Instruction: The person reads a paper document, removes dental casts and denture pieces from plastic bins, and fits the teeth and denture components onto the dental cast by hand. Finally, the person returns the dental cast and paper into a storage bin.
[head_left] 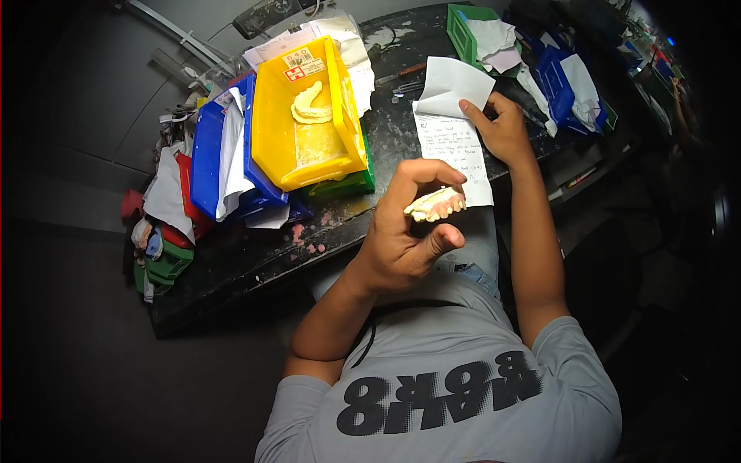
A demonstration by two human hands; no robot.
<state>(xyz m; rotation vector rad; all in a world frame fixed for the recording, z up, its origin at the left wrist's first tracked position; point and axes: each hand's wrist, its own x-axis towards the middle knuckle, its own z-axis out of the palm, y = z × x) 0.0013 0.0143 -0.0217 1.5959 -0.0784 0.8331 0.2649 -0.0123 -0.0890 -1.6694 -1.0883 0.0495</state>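
My left hand point(401, 224) is raised in front of my chest, its fingers and thumb curled round a dental model point(436, 205). The model has a cream base, pinkish gum and a row of pale teeth along its lower right side. My right hand point(503, 127) pinches the edge of a written sheet of paper point(478, 190) at the bench edge. The sheet's upper part is folded over, and handwriting shows below the fold. A second cream dental cast point(312, 104), horseshoe-shaped, lies inside the yellow bin point(270, 127) to the left of my hands.
The yellow bin sits on a green one point(363, 179). Blue bins point(207, 158) with papers stand left of it. On the dark bench point(255, 266) are pink specks. At the back right are a green bin point(461, 35) and a blue bin point(557, 89), both holding papers.
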